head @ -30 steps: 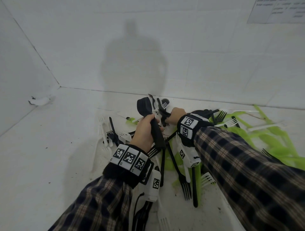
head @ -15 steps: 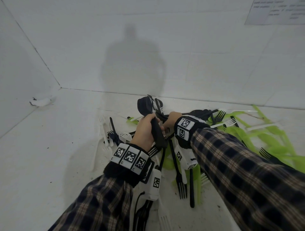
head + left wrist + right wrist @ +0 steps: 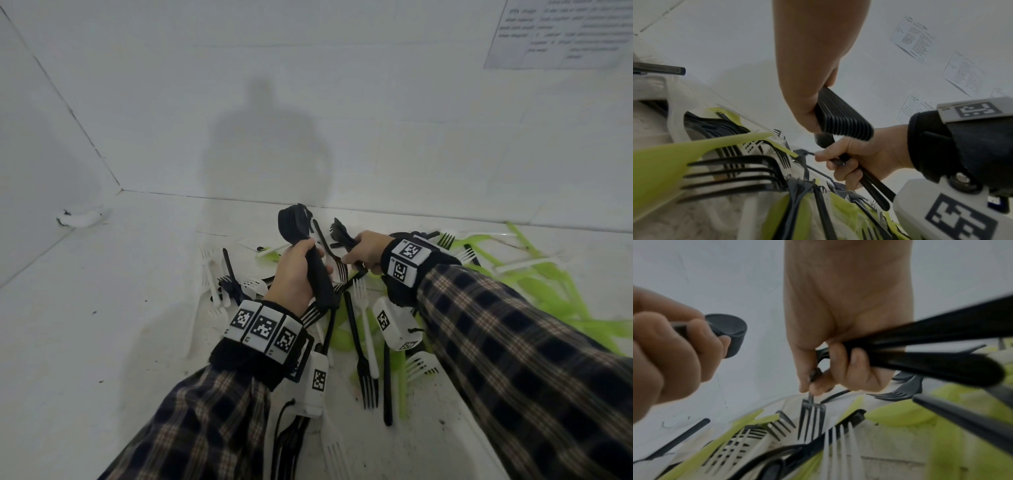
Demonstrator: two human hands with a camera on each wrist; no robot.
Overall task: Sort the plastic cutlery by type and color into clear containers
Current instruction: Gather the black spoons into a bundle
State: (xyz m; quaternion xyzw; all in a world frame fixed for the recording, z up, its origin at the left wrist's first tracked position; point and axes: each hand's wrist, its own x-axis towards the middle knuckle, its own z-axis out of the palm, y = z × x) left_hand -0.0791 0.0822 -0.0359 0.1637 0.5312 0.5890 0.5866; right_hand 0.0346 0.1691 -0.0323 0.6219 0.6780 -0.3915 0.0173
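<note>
My left hand (image 3: 298,270) grips an upright stack of nested black spoons (image 3: 294,222) by the handles; the handle ends (image 3: 842,116) fan out below the left hand (image 3: 813,81). Just to its right, my right hand (image 3: 363,248) holds a small bundle of black cutlery (image 3: 342,233) in the palm, handles (image 3: 931,344) sticking out sideways. Its thumb and forefinger also pinch a black fork (image 3: 812,420) by the neck, tines hanging down over the pile. The same black fork (image 3: 339,269) shows between the two hands in the head view.
A mixed heap lies on the white surface under both hands: white forks (image 3: 209,274) at the left, lime green pieces (image 3: 548,284) at the right, a black fork (image 3: 363,359) in front. White walls meet behind. A printed sheet (image 3: 561,34) hangs at the upper right.
The right hand's bundle went up against the spoon stack and has drawn back a little to the right. The left hand has stayed about where it was.
</note>
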